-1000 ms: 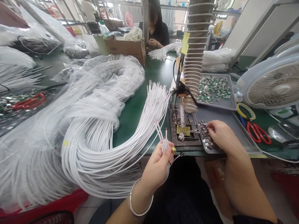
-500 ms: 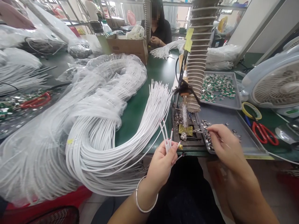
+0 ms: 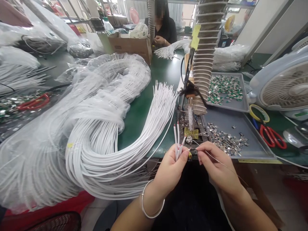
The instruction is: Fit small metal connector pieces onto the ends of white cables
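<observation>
My left hand (image 3: 169, 170) is closed around several white cables (image 3: 178, 136), their stripped ends pointing up and showing reddish cores. One cable end pokes out past the thumb towards the right. My right hand (image 3: 218, 170) pinches a thin solder wire (image 3: 220, 162) that trails back over the fingers. At its fingertips is a small piece, too small to make out, close to that cable end. Just beyond both hands a soldering iron (image 3: 191, 114) hangs tip-down above a yellowish sponge (image 3: 191, 133). A large bundle of white cables (image 3: 134, 152) curves to the left of my hands.
Right of the iron, a grey tray (image 3: 255, 141) holds small metal connectors (image 3: 227, 139); behind it another tray (image 3: 245, 93) carries green circuit boards. Red-handled scissors (image 3: 271, 136), yellow tape (image 3: 259, 113) and a fan (image 3: 293, 83) stand farther right. A ribbed duct (image 3: 205, 61) rises ahead; a person sits opposite.
My right hand has moved left from the connector tray to beside my left hand, with the solder wire now visible in it. My left hand has shifted slightly right with its cables.
</observation>
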Demonstrator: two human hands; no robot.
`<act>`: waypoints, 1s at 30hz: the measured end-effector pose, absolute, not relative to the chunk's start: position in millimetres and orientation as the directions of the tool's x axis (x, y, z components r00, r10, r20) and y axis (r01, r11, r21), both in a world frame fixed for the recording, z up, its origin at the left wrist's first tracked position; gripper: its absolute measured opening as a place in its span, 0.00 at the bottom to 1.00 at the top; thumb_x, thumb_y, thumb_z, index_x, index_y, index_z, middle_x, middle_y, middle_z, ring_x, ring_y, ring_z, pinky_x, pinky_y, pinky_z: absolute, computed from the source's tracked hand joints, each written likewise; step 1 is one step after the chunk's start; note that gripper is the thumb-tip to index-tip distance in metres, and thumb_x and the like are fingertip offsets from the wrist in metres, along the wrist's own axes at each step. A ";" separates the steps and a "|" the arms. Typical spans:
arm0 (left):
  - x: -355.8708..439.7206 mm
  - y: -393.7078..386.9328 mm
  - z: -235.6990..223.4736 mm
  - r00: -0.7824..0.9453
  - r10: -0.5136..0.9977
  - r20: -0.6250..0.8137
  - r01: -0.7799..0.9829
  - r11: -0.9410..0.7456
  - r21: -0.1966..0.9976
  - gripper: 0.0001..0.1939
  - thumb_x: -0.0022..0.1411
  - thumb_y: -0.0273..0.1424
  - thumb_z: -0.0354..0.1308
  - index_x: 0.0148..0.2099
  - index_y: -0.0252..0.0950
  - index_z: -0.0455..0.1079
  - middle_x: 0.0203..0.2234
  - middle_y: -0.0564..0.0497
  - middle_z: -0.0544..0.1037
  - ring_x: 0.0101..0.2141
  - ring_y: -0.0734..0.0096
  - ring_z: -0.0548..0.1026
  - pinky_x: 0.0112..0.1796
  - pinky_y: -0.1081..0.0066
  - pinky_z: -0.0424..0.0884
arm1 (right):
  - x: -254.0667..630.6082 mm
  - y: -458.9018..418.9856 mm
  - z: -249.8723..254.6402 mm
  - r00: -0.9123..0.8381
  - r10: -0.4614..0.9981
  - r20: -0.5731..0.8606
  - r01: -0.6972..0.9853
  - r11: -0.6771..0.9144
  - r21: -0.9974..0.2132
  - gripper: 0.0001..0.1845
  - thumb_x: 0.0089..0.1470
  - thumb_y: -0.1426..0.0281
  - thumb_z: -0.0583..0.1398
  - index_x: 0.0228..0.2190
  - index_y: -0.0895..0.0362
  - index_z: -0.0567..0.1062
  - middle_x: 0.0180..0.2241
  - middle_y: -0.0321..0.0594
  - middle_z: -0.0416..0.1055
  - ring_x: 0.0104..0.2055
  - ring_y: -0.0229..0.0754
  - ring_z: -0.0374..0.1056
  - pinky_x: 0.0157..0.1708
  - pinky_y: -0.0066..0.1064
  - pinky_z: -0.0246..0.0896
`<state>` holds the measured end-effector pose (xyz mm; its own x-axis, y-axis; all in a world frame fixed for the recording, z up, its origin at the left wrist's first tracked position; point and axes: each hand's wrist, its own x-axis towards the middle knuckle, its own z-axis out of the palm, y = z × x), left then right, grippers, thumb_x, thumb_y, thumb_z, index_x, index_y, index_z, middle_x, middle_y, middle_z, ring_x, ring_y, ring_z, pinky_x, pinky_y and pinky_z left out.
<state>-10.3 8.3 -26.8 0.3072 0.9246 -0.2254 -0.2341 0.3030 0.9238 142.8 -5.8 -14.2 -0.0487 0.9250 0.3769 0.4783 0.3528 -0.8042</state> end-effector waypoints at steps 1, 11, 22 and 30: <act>-10.8 8.1 -26.4 0.315 0.926 -0.207 -0.225 0.285 0.932 0.12 0.62 0.40 0.56 0.34 0.36 0.65 0.22 0.58 0.61 0.23 0.78 0.55 0.27 0.74 0.56 | 141.3 -6.1 -14.0 -0.042 0.936 0.351 0.456 0.330 -0.826 0.05 0.58 0.71 0.56 0.31 0.54 0.71 0.25 0.33 0.68 0.24 0.33 0.65 0.24 0.23 0.62; -14.1 6.5 -24.2 0.356 0.925 -0.134 -0.135 0.193 0.972 0.07 0.63 0.34 0.54 0.35 0.36 0.63 0.25 0.57 0.62 0.27 0.76 0.58 0.31 0.73 0.58 | 131.3 -5.4 -8.2 -0.007 0.984 0.179 0.347 0.170 -0.922 0.07 0.55 0.68 0.56 0.26 0.55 0.72 0.22 0.32 0.65 0.23 0.32 0.61 0.23 0.23 0.59; -13.8 5.4 -20.3 0.360 0.922 -0.142 -0.062 0.175 0.983 0.07 0.61 0.34 0.54 0.34 0.36 0.62 0.24 0.57 0.60 0.26 0.75 0.57 0.29 0.73 0.56 | 132.3 -6.4 -10.0 -0.011 0.992 0.129 0.319 0.126 -0.939 0.09 0.53 0.67 0.56 0.24 0.55 0.71 0.19 0.30 0.62 0.21 0.32 0.59 0.21 0.22 0.56; -11.3 3.9 -18.9 0.366 0.924 -0.110 -0.033 0.131 0.991 0.07 0.61 0.33 0.53 0.32 0.35 0.62 0.23 0.57 0.61 0.25 0.76 0.57 0.29 0.73 0.57 | 131.7 -7.1 -11.6 0.012 0.991 0.131 0.329 0.120 -0.937 0.09 0.53 0.69 0.56 0.22 0.55 0.68 0.18 0.29 0.61 0.20 0.31 0.59 0.20 0.21 0.57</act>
<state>-11.3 3.9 -18.9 0.3659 0.9241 -0.1102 -0.0331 0.1313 0.9908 131.7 -7.1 -11.6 0.0116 0.9913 0.1312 0.3292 0.1201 -0.9366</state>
